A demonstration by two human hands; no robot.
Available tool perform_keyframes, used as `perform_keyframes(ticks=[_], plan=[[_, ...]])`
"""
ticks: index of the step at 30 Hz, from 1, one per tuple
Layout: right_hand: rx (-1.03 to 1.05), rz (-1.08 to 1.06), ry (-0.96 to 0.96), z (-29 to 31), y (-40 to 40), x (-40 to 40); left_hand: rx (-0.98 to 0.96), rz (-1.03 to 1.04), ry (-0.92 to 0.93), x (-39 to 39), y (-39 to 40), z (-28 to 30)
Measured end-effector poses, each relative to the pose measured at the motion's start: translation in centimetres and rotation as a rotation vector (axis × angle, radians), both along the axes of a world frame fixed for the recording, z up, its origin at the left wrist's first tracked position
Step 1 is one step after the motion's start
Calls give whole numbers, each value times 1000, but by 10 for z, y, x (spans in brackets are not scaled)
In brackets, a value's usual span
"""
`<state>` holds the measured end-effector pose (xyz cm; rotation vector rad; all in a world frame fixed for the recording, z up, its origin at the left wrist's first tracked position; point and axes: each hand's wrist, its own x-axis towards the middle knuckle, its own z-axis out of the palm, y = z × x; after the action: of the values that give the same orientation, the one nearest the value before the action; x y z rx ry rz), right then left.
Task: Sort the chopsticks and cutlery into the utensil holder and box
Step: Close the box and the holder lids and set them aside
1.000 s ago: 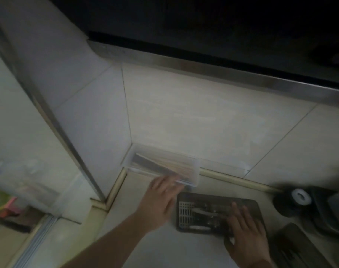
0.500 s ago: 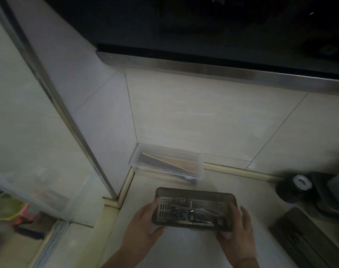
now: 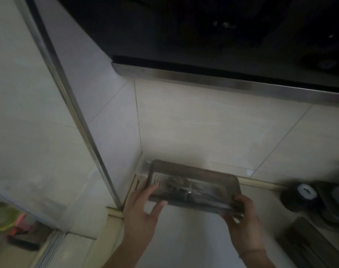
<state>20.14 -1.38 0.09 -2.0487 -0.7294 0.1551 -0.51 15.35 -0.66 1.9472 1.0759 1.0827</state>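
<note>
Both hands, left hand (image 3: 143,213) and right hand (image 3: 242,219), are gripping the dark rectangular plastic cutlery box (image 3: 191,185), now lifted toward the bench's back-left corner, hiding the clear chopstick box.

No legible text or labels.

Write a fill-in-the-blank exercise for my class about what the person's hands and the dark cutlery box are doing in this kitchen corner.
1. The dark cutlery box is held by ____ hands.
2. The right hand grips the box's ____ end.
3. The left hand holds the end with the ____ panel of small holes.
4. The box is raised in front of the ____ wall.

Missing words: two; right; perforated; tiled
</note>
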Motion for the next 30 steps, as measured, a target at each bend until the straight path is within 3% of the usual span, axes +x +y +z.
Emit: perform_keyframes(ticks=[6, 9, 13, 17, 20, 25, 30], plan=[[-73, 168, 111, 9, 68, 9, -187, -43, 159, 22, 65, 1], [-121, 308, 168, 12, 79, 9, -145, 10, 353, 28, 73, 5], [-138, 353, 132, 20, 84, 10, 72, 120, 578, 34, 57, 10], [-185, 376, 159, 8, 80, 9, 17, 88, 721, 43, 70, 19], [-212, 406, 266, 7, 89, 12, 9, 69, 741, 45, 83, 22], [-210, 488, 263, 7, 67, 21, 82, 119, 667, 35, 63, 18], [-189, 115, 62, -20, -45, 21, 251, -65, 516, 55, -2, -5]])
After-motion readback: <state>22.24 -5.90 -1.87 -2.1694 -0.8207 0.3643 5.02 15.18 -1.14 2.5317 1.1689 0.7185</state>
